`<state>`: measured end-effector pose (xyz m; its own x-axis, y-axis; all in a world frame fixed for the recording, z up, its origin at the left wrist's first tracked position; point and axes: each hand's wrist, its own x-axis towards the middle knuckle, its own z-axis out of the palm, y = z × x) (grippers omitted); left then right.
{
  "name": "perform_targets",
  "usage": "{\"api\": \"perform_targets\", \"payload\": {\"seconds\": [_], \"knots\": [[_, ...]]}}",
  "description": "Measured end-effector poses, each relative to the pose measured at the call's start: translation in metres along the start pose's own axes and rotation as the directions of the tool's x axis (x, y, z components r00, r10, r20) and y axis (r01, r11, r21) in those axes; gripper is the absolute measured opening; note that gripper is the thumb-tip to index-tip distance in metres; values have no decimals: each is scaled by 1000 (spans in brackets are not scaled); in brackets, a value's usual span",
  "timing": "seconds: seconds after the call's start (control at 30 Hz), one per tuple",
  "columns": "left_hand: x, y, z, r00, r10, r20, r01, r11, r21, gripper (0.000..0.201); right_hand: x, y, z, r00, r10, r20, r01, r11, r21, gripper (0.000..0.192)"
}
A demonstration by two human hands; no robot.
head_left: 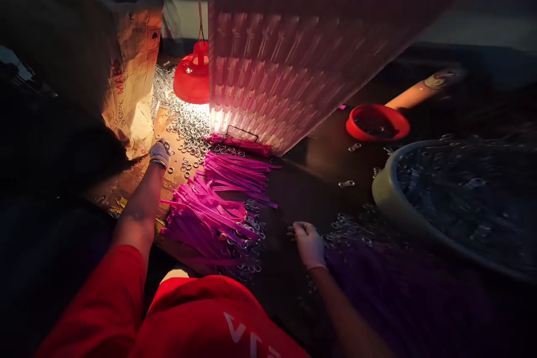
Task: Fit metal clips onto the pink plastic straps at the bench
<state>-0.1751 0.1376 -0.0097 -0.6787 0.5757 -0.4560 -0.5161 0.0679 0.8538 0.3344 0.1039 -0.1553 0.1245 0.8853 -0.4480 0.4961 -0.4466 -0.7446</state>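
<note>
My left hand (160, 153), in a pale knitted glove, is at the left edge of a heap of small metal rings (188, 128). Its fingers are closed, with what looks like a metal ring at the tips. My right hand (309, 245), in a thin whitish glove, hovers over the dark tabletop with thumb and fingers pinched together. Something small may be between them, too dim to make out. Bright pink straps (210, 207) with metal fittings at their right ends lie piled between the hands. Purple straps (377, 279) lie in shadow beside my right forearm.
A red lamp (191, 81) hangs low over the rings, beside a translucent ribbed panel (268, 67). A paper sack (136, 78) stands at left. On the right are a red bowl (356, 130), a large tub (384, 187) of metal pieces and a loose metal clip (346, 183).
</note>
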Motion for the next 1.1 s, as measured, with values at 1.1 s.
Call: {"api": "perform_targets", "payload": {"seconds": [1.1], "knots": [[-86, -103, 3, 411, -695, 590, 831, 552, 71, 32, -126, -221, 118, 986, -122, 118, 45, 857, 513, 30]]}}
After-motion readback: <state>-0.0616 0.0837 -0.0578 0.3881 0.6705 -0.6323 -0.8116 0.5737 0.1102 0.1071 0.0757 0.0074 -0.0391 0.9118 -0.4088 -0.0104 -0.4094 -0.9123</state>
